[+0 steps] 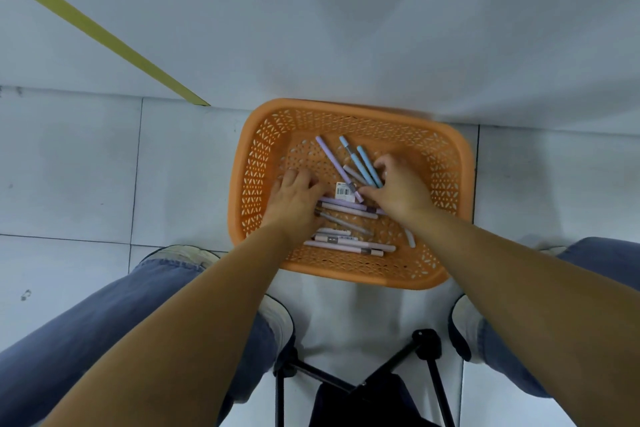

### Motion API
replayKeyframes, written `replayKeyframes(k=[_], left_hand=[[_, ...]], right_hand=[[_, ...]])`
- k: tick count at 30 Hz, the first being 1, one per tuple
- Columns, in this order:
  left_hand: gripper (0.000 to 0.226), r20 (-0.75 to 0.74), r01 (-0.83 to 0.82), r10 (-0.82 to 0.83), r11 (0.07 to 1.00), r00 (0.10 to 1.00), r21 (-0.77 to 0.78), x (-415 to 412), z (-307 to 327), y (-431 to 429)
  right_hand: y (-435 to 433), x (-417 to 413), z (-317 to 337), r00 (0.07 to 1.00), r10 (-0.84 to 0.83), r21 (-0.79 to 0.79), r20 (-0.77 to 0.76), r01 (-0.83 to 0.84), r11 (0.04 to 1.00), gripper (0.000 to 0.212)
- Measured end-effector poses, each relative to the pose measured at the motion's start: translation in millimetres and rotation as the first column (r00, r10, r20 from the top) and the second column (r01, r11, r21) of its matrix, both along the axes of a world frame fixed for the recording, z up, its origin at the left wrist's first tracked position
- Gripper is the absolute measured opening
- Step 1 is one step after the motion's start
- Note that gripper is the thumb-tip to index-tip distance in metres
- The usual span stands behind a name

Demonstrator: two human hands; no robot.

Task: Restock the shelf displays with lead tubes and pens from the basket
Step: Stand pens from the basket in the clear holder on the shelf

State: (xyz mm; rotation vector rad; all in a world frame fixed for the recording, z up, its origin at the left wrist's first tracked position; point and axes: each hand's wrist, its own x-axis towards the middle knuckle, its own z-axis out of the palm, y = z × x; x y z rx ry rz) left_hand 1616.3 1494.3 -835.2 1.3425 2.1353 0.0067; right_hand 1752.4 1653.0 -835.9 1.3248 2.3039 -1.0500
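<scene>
An orange plastic basket (266,135) sits on the tiled floor against a white wall. Inside lie several pens: light blue ones (363,159), a long purple one (332,163) and pale pink and lilac ones (349,244) near the front. Both my hands are inside the basket. My left hand (294,198) rests palm down on the left ends of the lilac pens, fingers curled. My right hand (398,187) has its fingers closed around the lower ends of the blue pens. A small barcode label (344,190) shows between my hands.
My knees in blue jeans and light shoes flank the basket's near side. A black folding stool frame (426,347) stands below me. A yellow tape strip (104,35) runs diagonally down the white wall (381,28) at left.
</scene>
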Motion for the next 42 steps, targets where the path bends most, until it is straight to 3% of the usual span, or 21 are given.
replayKeyframes(k=[4, 7, 11, 16, 19, 22, 26, 30, 36, 39, 42], left_hand=[[0.038, 0.083, -0.025, 0.031, 0.997, 0.996, -0.073, -4, -2, 3], [0.036, 0.126, -0.026, 0.039, 0.994, 0.991, -0.106, -6, -2, 1], [0.032, 0.219, -0.076, 0.103, 0.989, 0.970, -0.128, -9, 6, -4], [0.027, 0.292, -0.308, 0.331, 0.943, 0.897, -0.125, -8, 34, -16], [0.024, 0.400, -0.478, 0.453, 0.877, 0.796, -0.044, -2, 60, -17], [0.029, 0.574, -0.631, 0.525, 0.775, 0.629, -0.017, 7, 99, -14], [0.030, 0.764, -0.721, 0.464, 0.693, 0.448, 0.002, 28, 161, -6], [0.042, 0.920, -0.727, 0.283, 0.687, 0.272, 0.004, 52, 219, 3], [0.038, 0.859, -0.739, 0.197, 0.620, 0.472, 0.264, 47, 295, 2], [0.023, 0.868, -0.752, 0.143, 0.579, 0.475, 0.316, 37, 336, 8], [0.020, 0.887, -0.753, 0.075, 0.564, 0.455, 0.339, 34, 383, 23]], right_hand=[[5, -6, -4, 0.994, 0.060, 0.075, 0.090, -0.067, 0.995, 0.037], [7, -8, -4, 0.987, 0.099, 0.038, 0.128, -0.105, 0.994, 0.034], [16, -8, 9, 0.993, 0.023, -0.114, 0.118, -0.009, 0.993, 0.030], [24, 7, 47, 0.986, -0.165, -0.404, -0.019, 0.144, 0.903, 0.018], [15, 6, 79, 0.961, -0.240, -0.470, -0.138, 0.150, 0.870, 0.012], [8, -2, 123, 0.909, -0.282, -0.471, -0.308, 0.112, 0.875, 0.011], [-5, -9, 196, 0.777, -0.343, -0.467, -0.527, 0.072, 0.881, 0.011], [-22, -11, 264, 0.620, -0.370, -0.422, -0.692, 0.067, 0.904, 0.012], [-21, 5, 344, 0.575, -0.301, -0.305, -0.761, 0.093, 0.948, 0.016], [-9, 15, 385, 0.527, -0.262, -0.282, -0.808, 0.043, 0.958, 0.018], [-4, 19, 421, 0.550, -0.108, -0.151, -0.828, -0.033, 0.988, 0.019]])
